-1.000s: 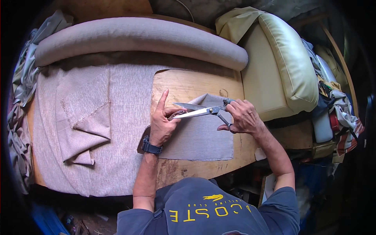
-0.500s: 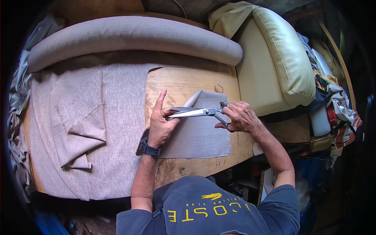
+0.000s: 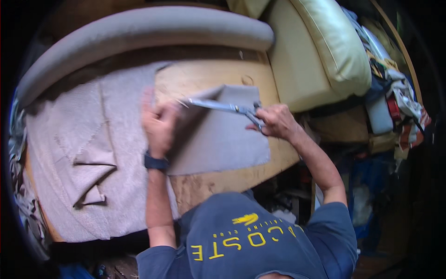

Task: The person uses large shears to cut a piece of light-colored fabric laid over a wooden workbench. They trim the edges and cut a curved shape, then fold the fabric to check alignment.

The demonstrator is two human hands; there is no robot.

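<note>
Head view: right fingers [image 3: 265,114] grip slender metal scissors [image 3: 214,105] over creased grey cloth [image 3: 227,139].

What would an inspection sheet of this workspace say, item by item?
Surface: stained light-brown wooden tabletop
Job's things: long silver metal scissors; grey woven fabric piece, its upper left raised
Clutter: crumpled whitish cloth among heaped items, far right
Hands: right hand holds the scissors; left hand blurred, grip unclear
Cables: nothing seen
Surroundings: long grey fabric roll along the far side; puffy cream leather-like cushion at right
</note>
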